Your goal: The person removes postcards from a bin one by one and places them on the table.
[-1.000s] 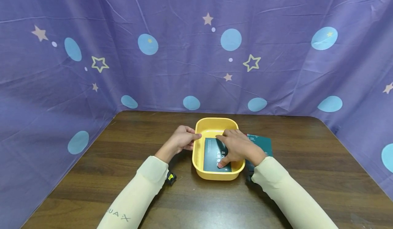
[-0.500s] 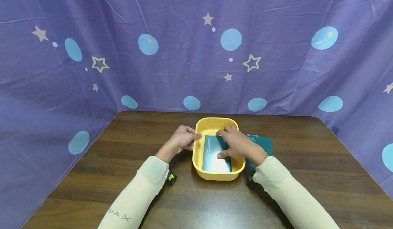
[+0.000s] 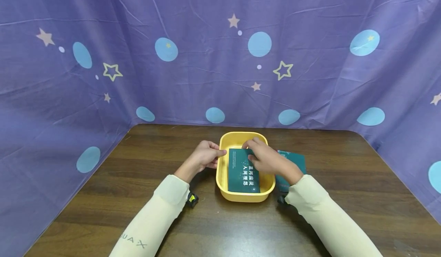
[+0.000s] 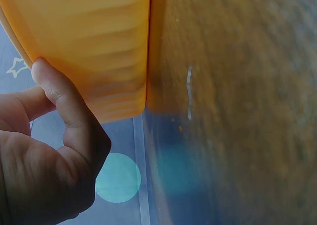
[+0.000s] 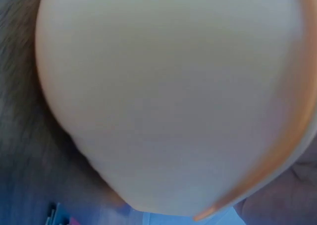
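In the head view a yellow plastic tub (image 3: 224, 178) stands on the brown table, with a dark teal booklet (image 3: 242, 176) printed in white characters inside it. My left hand (image 3: 204, 155) pinches the tub's left rim; in the left wrist view that hand (image 4: 54, 155) has a fingertip at the rim of the tub (image 4: 104, 46). My right hand (image 3: 267, 159) reaches over the right rim and grips the booklet's far right corner, covering it. The booklet's far edge is raised. The tub wall (image 5: 168, 101) fills most of the right wrist view, leaving only part of the right hand (image 5: 277, 200).
Another teal booklet (image 3: 298, 161) lies on the table (image 3: 227, 230) right of the tub, partly behind the right forearm. A small black and yellow object (image 3: 192, 199) shows at the left cuff. A purple curtain (image 3: 213, 88) with stars and dots hangs behind the table.
My right hand has drawn its thumb back from the booklet's middle to its far corner. The booklet's far edge has risen. My left hand and the tub have stayed in place.
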Demonstrator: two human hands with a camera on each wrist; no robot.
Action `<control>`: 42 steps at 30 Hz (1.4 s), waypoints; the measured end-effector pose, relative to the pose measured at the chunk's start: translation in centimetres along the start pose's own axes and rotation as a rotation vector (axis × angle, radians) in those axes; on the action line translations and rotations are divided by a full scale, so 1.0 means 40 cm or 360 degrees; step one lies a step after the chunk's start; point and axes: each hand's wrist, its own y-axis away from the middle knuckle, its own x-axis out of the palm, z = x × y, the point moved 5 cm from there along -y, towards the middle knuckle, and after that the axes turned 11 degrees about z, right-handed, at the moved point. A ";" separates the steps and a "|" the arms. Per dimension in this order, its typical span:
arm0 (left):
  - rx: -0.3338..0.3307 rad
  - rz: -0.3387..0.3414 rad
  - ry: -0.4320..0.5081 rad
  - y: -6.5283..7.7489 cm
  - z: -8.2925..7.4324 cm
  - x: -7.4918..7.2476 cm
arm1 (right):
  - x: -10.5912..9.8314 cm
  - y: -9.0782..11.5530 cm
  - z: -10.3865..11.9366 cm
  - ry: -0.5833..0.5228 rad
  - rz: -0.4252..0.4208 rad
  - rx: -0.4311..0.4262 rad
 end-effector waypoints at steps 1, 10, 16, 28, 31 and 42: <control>0.0002 0.0004 0.0001 0.000 0.000 0.000 | -0.003 0.000 0.002 -0.0026 -0.0014 -0.0016; 0.0003 0.0007 -0.0012 -0.005 0.003 -0.002 | -0.034 0.009 0.021 -0.0210 -0.0035 -0.0071; 0.0012 0.0005 -0.0006 -0.004 0.004 -0.003 | -0.079 0.030 0.028 -0.0210 -0.0119 -0.0064; 0.0026 0.0009 -0.0018 -0.002 0.003 0.001 | -0.199 0.099 0.005 -0.0205 -0.0443 -0.0057; 0.0028 0.0004 -0.0013 -0.004 0.004 0.000 | -0.226 0.119 -0.005 -0.0212 -0.0509 -0.0045; 0.0024 0.0005 -0.0018 -0.005 0.005 -0.001 | -0.291 0.185 -0.061 -0.0212 -0.0653 0.0106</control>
